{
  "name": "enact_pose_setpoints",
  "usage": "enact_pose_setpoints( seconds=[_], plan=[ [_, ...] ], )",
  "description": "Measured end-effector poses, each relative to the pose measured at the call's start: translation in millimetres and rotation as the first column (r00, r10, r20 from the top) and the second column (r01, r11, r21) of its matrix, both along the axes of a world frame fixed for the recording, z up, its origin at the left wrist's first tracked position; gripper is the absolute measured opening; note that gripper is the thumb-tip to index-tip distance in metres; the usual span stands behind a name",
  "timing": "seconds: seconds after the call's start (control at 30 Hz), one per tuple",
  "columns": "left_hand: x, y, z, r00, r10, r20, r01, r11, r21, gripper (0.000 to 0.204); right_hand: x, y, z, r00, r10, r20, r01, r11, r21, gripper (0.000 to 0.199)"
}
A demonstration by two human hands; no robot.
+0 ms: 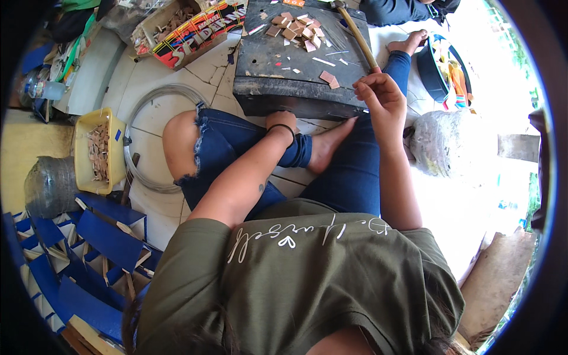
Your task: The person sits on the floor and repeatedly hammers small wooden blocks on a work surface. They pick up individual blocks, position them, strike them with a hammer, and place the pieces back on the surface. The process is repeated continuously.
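My left hand [282, 120], with a dark band at its wrist, is closed in a loose curl against my shin, close to the front of a dark worn work block [284, 102]. Whatever its fingers hold, if anything, is hidden. Raised over the block's near right corner, my right hand [383, 102] has its palm turned up and its fingers bent toward the thumb in a pinch; anything in it is too small to name. A hammer [357, 38] lies across the block, its wooden handle ending just behind that hand. Small brown square pieces [299, 28] are heaped on the block, and one pinkish piece [329, 79] lies near its front edge.
A printed cardboard box [195, 35] and a yellow basket [83, 148] of small pieces stand left, beside a wire coil [133, 160]. Blue folded-looking parts [112, 236] crowd the lower left. A dark tub [432, 77] and a plastic-wrapped bundle [441, 142] are right. Another person's leg [390, 12] is beyond.
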State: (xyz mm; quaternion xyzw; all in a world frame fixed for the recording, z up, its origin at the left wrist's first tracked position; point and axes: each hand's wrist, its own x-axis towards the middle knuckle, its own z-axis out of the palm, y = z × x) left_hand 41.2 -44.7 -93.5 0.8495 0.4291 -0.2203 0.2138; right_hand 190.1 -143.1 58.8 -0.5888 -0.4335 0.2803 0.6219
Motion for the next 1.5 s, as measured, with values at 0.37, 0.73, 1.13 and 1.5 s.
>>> enact_pose_setpoints(
  seconds=[0.37,0.73,1.13,1.5],
  plan=[
    [-12.5,-1.0,-6.7,0.993,-0.054,0.107,0.045,0.995,0.090,0.021,3.8,-24.5,5.2,0.996,-0.083,0.031,0.082,0.997,0.009,0.006],
    [-53.9,-11.4,112.2,0.280,-0.100,0.955,-0.096,0.987,0.132,0.021,1.3,-2.5,-7.7,0.989,-0.087,-0.119,0.086,0.996,-0.015,0.006],
    [-47.8,26.4,102.7,0.274,-0.141,0.951,-0.252,0.944,0.213,0.013,-28.0,42.4,-6.0,0.940,0.103,0.325,-0.075,0.992,-0.097,0.010],
    [-42.4,35.1,106.6,0.351,-0.153,0.924,-0.230,0.942,0.243,0.015,-32.8,52.5,-4.1,0.839,0.117,0.531,-0.082,0.993,-0.088,0.011]
  ],
)
